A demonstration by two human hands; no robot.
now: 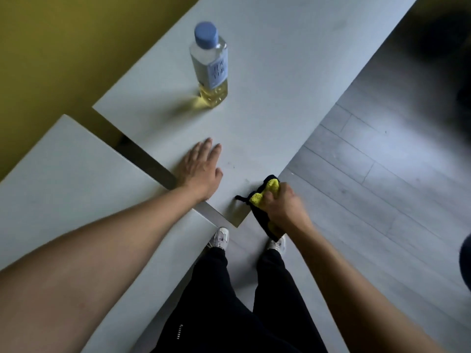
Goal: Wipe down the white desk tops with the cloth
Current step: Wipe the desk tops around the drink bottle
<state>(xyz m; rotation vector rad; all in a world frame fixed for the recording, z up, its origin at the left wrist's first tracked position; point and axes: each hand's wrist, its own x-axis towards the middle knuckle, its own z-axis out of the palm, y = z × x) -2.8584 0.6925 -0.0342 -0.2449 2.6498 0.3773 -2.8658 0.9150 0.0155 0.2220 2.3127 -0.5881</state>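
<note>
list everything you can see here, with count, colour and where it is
desks: 2, white, side by side with a gap between
bottle: 1, clear with blue cap, a little yellow liquid at the bottom, upright on far desk
cloth: 1, yellow and black, at near corner of far desk
floor: grey planks, right
wall: yellow, left
shoes: 2, white, on floor
trousers: black
left hand: flat on far desk
right hand: grips cloth
</note>
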